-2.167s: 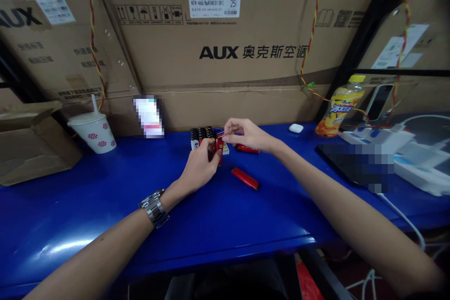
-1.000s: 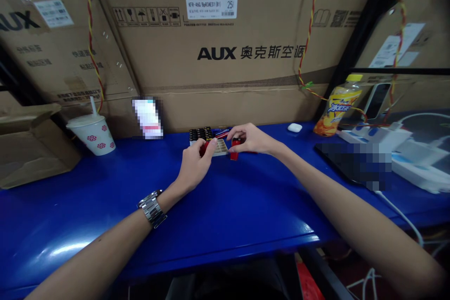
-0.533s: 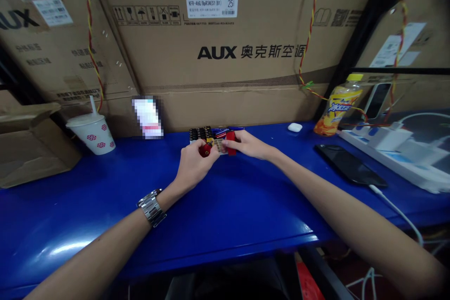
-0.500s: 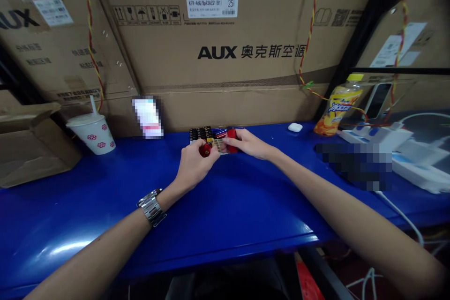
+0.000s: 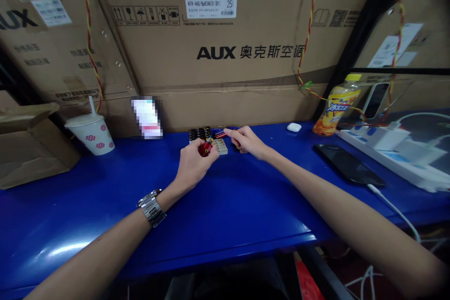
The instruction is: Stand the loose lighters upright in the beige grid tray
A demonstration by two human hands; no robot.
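Observation:
My left hand point(image 5: 192, 165), a metal watch on its wrist, pinches a small red lighter point(image 5: 205, 148) just in front of a lighter tray point(image 5: 222, 148). The tray stands on the blue table point(image 5: 225, 206); dark lighters point(image 5: 198, 133) fill its left cells and the pale right cells are bare. My right hand point(image 5: 246, 141) lies low at the tray's right side. Its fingers stretch toward a red and a blue lighter point(image 5: 219, 133) lying across the tray's back. Whether it grips anything beneath the palm is hidden.
Large AUX cardboard boxes point(image 5: 218, 51) wall the table's back. A paper cup with a straw point(image 5: 90, 134) and an open carton point(image 5: 31, 147) are at the left. At the right are a white earbud case point(image 5: 294, 127), a yellow bottle point(image 5: 336, 108), a phone point(image 5: 348, 165) on a cable and a power strip point(image 5: 386, 152).
The loose red lighter on the table is gone. My right hand, which held a red lighter over the tray, has dropped flat beside it and that lighter no longer shows. My left hand has stayed put.

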